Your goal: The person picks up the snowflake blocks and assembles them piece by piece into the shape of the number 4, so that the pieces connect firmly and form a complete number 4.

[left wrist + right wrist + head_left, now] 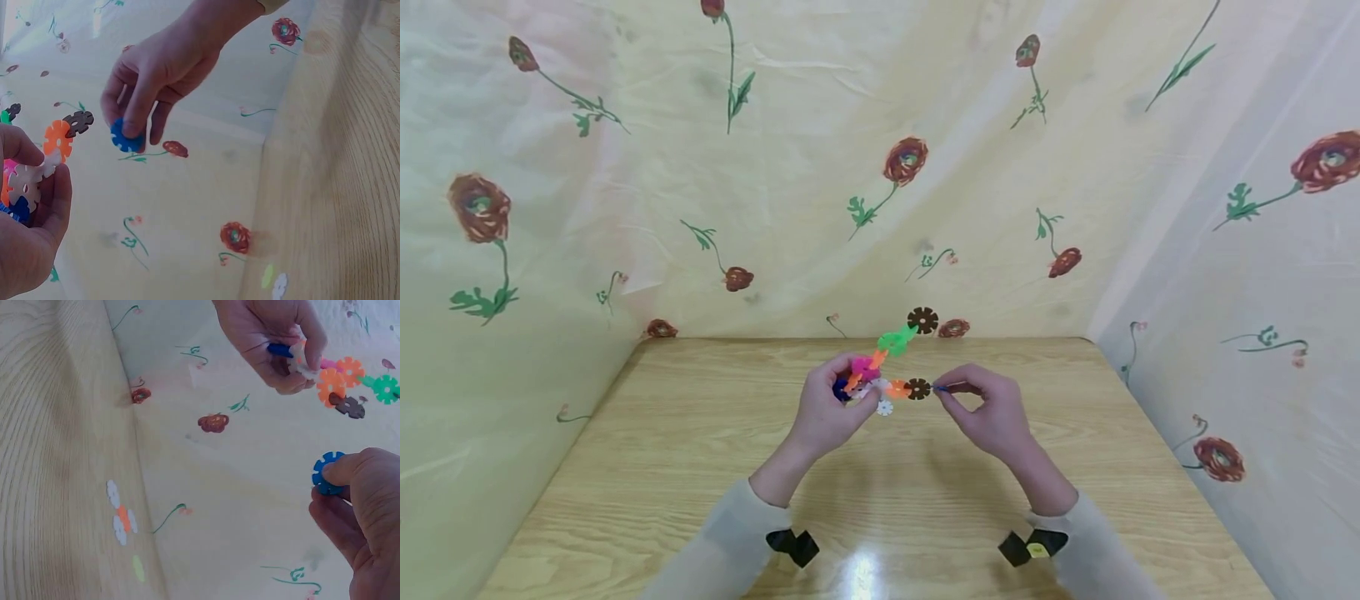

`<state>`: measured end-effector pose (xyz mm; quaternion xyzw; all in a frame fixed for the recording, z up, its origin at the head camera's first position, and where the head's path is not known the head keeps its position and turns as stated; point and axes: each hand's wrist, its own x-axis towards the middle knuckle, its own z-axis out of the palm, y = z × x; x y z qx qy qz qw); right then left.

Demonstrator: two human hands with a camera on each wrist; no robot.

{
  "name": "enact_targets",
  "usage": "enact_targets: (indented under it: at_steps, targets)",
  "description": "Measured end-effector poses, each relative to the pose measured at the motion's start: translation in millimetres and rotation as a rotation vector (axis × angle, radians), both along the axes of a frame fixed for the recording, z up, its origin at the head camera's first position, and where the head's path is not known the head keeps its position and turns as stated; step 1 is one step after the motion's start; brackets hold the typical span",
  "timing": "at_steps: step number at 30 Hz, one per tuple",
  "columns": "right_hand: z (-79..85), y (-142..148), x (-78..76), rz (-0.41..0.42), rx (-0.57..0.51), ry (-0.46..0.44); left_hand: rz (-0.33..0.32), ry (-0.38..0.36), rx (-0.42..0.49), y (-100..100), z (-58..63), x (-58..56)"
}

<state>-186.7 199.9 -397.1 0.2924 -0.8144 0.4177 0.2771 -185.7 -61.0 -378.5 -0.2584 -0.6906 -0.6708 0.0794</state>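
Note:
My left hand [831, 408] holds a chain of interlocked, notched plastic snowflake discs between thumb and fingers. Magenta, dark blue and white discs sit at the grip, partly hidden by the hand. One branch rises through a green disc [893, 342] to a dark brown disc [922, 320]. Another runs sideways through an orange disc [57, 139] to a second brown disc [917, 389]. Between thumb and fingertips, my right hand [992, 408] pinches a single blue snowflake disc [329, 472]. In the wrist views a gap shows between this blue disc and the brown one.
Both hands are raised over a wooden table [700, 450]. Loose discs lie on it near the back edge: white ones [119, 530], an orange one [124, 519] and a yellow-green one [139, 568]. A flower-printed cloth [820, 208] hangs behind and at both sides.

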Motion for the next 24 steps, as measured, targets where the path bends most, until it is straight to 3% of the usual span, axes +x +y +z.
enact_targets:
  at_steps: [10, 24]
  targets:
    - [8.9, 0, 9.4, 0.052, -0.092, 0.102, 0.021, -0.005, -0.030, 0, 2.7, -0.3]
    - [12.3, -1, 12.7, 0.079, -0.092, 0.155, 0.012, 0.007, -0.029, 1, 1.3, -0.6]
